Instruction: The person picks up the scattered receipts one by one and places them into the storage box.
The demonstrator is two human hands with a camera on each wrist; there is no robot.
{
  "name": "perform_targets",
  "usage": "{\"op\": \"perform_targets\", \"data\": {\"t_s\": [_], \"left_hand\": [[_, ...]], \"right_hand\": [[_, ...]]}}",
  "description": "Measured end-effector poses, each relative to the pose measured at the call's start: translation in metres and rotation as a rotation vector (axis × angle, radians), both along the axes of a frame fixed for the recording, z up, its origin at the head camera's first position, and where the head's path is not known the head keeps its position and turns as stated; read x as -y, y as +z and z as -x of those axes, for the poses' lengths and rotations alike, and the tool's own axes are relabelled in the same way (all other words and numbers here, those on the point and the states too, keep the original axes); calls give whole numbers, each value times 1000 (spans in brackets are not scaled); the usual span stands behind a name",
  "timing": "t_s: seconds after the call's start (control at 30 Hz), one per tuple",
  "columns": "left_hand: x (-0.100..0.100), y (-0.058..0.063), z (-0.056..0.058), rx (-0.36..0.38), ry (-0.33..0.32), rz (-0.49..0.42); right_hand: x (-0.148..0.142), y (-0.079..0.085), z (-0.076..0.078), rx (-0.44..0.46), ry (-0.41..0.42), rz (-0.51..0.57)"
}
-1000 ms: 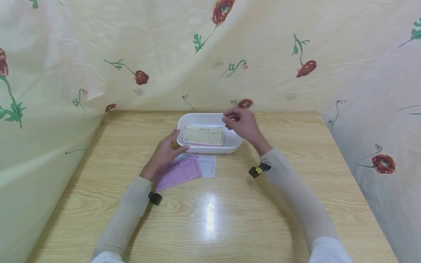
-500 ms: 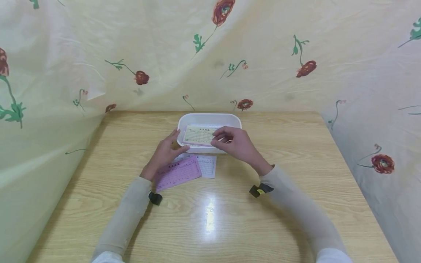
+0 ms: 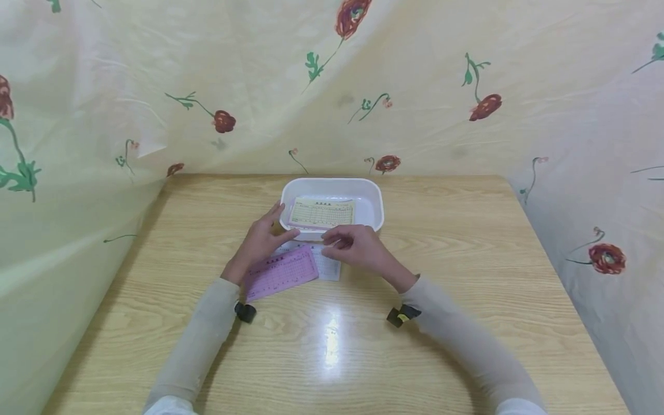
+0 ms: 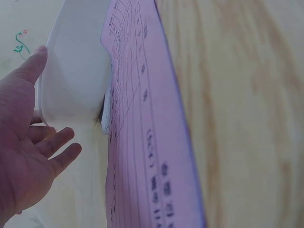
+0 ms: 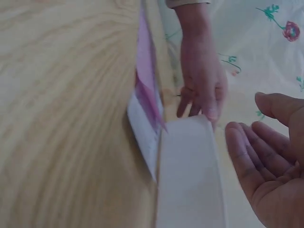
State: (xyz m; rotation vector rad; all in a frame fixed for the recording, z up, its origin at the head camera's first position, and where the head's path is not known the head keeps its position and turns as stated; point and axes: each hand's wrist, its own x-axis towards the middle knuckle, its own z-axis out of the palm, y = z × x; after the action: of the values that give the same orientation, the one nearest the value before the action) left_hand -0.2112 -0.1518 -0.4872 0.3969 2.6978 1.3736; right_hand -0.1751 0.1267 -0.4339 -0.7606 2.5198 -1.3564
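Note:
A white plastic tray (image 3: 370, 210) holds a stack of printed paper forms, with a yellow form (image 3: 321, 214) on top and pink showing beneath. My left hand (image 3: 258, 239) holds the tray's left end, thumb at the front rim and fingers against the side; in the left wrist view the thumb meets the rim. My right hand (image 3: 358, 248) hovers at the tray's front edge over a white form (image 3: 332, 268). Its fingers bend loosely, and the right wrist view shows nothing between them and the thumb. A pink form (image 3: 282, 272) lies slanted, overlapping the white one.
The wood-grain table (image 3: 441, 357) ends behind the tray at a flower-patterned sheet (image 3: 270, 69), which also hangs along both sides. Dark wrist cameras (image 3: 245, 313) sit on both sleeves.
My right hand has come from above the tray's back right, down across the forms, to the front edge over the white form. The left hand and the tray have stayed in place.

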Motion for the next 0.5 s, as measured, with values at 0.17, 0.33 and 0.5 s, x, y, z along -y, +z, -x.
{"op": "perform_targets", "data": {"t_s": [0.17,0.33,0.5], "left_hand": [[-1,2,-1,2,2,-9],[-2,4,-2,9,5,-8],[-2,4,-2,-7,-6,-8]], "right_hand": [[6,-11,0,60,101,-32],[13,-20,0,108,142,-28],[19,-26,1,118,118,-64]]}}
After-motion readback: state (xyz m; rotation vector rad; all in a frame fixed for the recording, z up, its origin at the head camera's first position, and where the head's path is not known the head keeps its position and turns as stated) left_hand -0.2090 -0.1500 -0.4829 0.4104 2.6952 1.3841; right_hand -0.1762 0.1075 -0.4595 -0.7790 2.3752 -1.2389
